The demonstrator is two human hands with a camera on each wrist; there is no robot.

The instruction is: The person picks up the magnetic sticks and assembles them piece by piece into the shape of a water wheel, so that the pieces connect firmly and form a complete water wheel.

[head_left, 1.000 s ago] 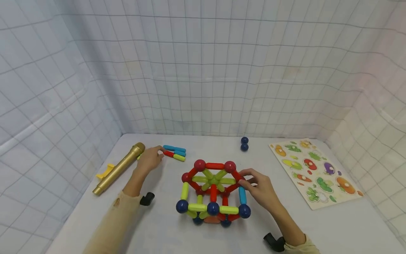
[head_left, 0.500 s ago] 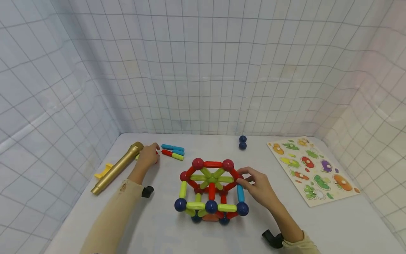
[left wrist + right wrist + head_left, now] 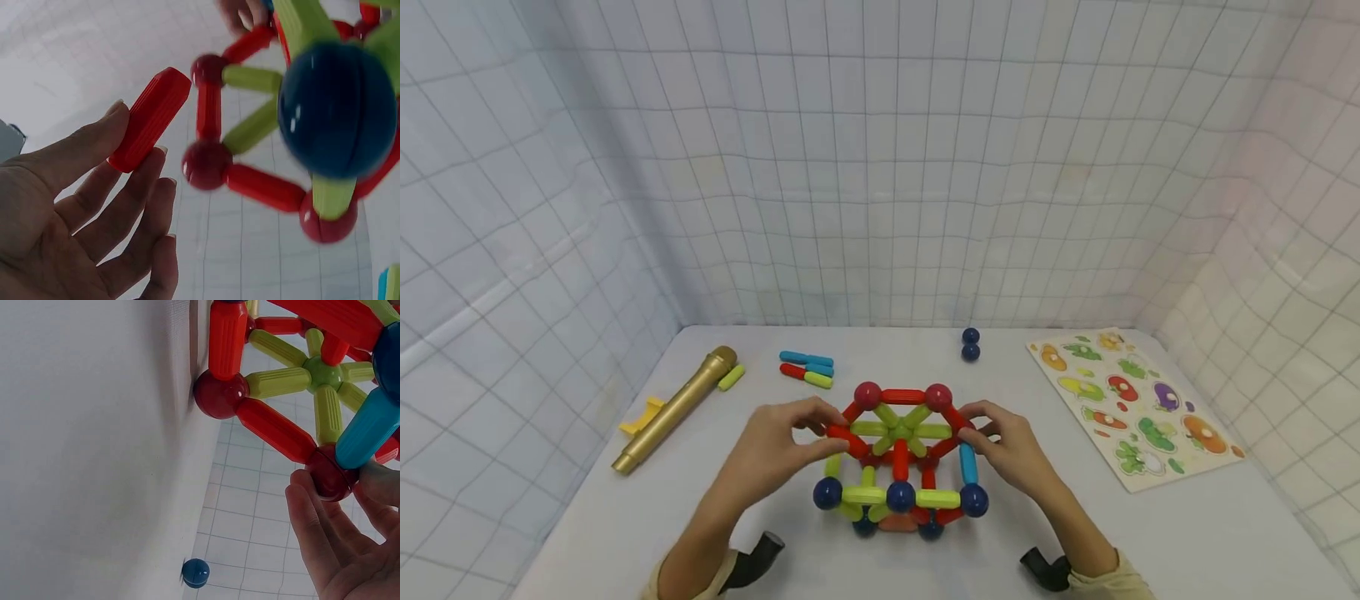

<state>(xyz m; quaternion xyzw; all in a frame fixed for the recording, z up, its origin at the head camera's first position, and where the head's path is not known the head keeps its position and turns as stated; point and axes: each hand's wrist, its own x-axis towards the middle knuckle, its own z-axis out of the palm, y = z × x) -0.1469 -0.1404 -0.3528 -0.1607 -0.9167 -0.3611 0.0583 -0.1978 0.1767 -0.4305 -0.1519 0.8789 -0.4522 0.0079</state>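
A toy structure of magnetic rods and balls (image 3: 900, 431) stands in front of me, with a red hexagonal ring and lime spokes on top and dark blue balls below. My left hand (image 3: 772, 446) pinches a red magnetic rod (image 3: 150, 119) between thumb and fingers at the ring's left side. In the left wrist view this rod is apart from the ring's dark red balls (image 3: 207, 164). On the right side, my right hand (image 3: 1013, 443) holds a dark red corner ball (image 3: 331, 474) above the blue upright rod (image 3: 369, 428). In the head view the fingers partly cover that ball.
Loose blue, red and lime rods (image 3: 806, 368) lie behind the structure to the left. A lime rod (image 3: 732, 377) rests beside a gold microphone-shaped object (image 3: 677, 408) and a yellow piece (image 3: 643, 416). Two blue balls (image 3: 971, 344) sit at the back. A vegetable puzzle board (image 3: 1135, 408) lies right.
My left hand has come from the loose pieces at the back left to the structure's left side, now with a red rod. My right hand has stayed on the corner ball.
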